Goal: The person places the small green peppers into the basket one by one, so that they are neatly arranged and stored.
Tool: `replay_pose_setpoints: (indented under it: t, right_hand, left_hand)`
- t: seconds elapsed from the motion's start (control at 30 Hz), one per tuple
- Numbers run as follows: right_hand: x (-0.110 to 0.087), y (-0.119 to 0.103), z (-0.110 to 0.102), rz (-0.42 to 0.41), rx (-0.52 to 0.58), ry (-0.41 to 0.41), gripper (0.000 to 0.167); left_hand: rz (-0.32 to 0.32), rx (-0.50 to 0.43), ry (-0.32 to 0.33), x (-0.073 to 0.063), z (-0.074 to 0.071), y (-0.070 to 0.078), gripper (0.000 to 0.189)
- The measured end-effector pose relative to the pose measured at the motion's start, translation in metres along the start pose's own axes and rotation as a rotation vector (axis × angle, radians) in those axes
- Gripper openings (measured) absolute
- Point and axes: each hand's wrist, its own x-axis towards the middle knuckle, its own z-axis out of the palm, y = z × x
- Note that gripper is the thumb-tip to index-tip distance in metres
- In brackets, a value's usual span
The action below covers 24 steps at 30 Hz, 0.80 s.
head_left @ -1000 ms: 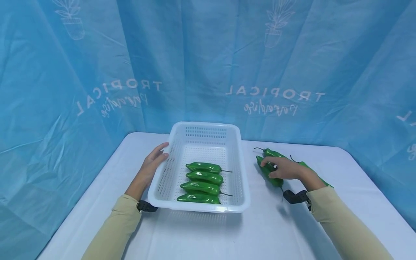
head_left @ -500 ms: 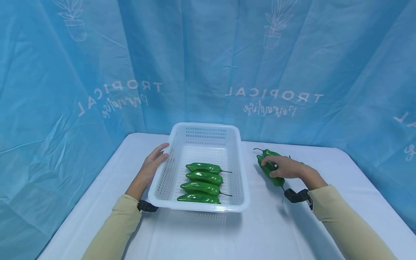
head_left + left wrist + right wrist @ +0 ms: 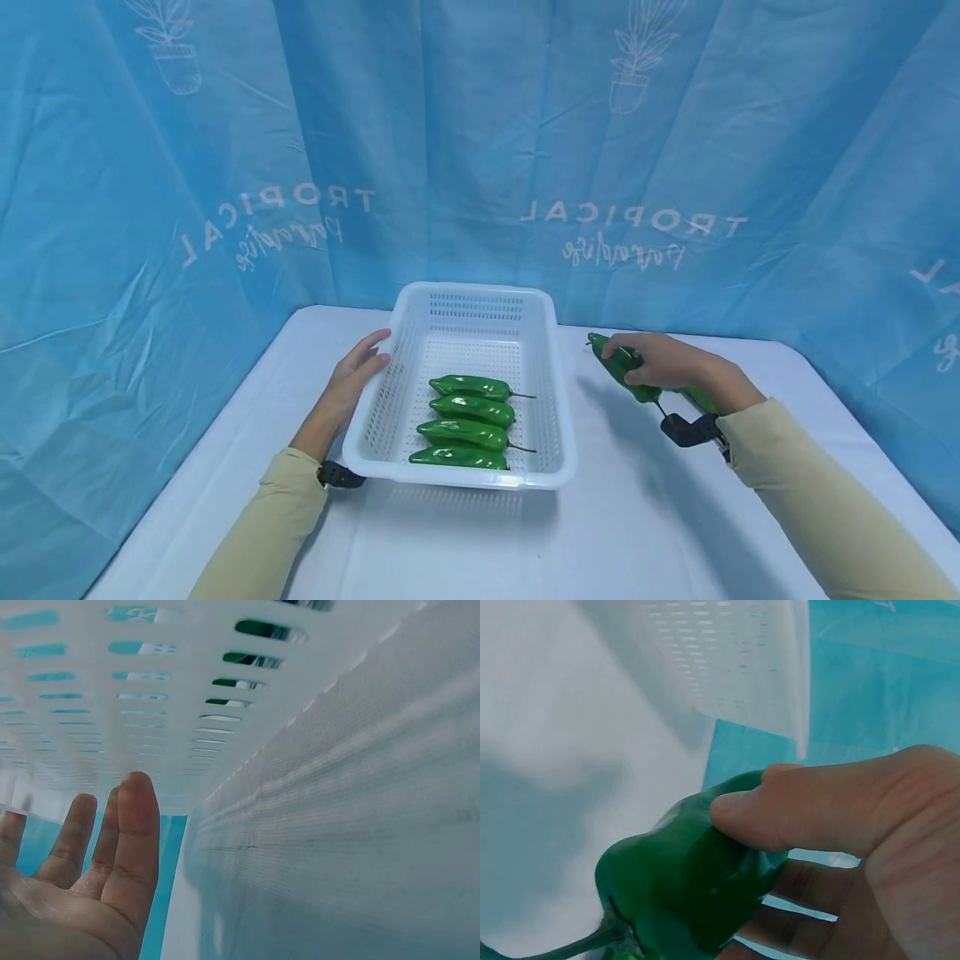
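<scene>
My right hand [image 3: 663, 362] grips a green chili pepper [image 3: 617, 367] between thumb and fingers, right of the basket. In the right wrist view the thumb presses on the pepper [image 3: 682, 877], whose stem points lower left. The pepper is raised above the table, with a shadow beneath. My left hand [image 3: 354, 375] lies along the left wall of a white plastic basket [image 3: 566, 400]. Its fingers [image 3: 139, 825] look fairly straight in the left wrist view, close to the slotted wall [image 3: 82, 765]; firm contact cannot be made out. Several green chili peppers [image 3: 465, 433] lie side by side in the basket.
Another green pepper [image 3: 700, 398] lies on the table, partly hidden behind the right hand and wrist. A white cloth covers the table [image 3: 600, 533]. Blue printed curtains [image 3: 480, 150] hang along its back and sides.
My right hand has lifted its pepper off the table, moving slightly up and away. The loose peppers behind are now more covered by it. My left hand and the basket have stayed put.
</scene>
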Motion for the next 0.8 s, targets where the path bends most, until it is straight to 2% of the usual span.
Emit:
replay_pose_setpoints:
  t: [0.3, 0.53, 0.8]
  right_hand:
    - [-0.005, -0.018, -0.02, -0.08, -0.067, 0.076, 0.039]
    - [-0.001, -0.024, -0.024, -0.14, -0.105, 0.134, 0.041]
    - [0.001, -0.041, -0.027, -0.158, -0.135, 0.127, 0.041]
  left_hand:
    - [-0.001, -0.002, 0.005, -0.001, -0.001, 0.001, 0.06]
    - [0.001, -0.01, 0.001, 0.0, -0.001, 0.0, 0.06]
    - [-0.013, -0.003, 0.009, -0.001, 0.001, 0.001, 0.06]
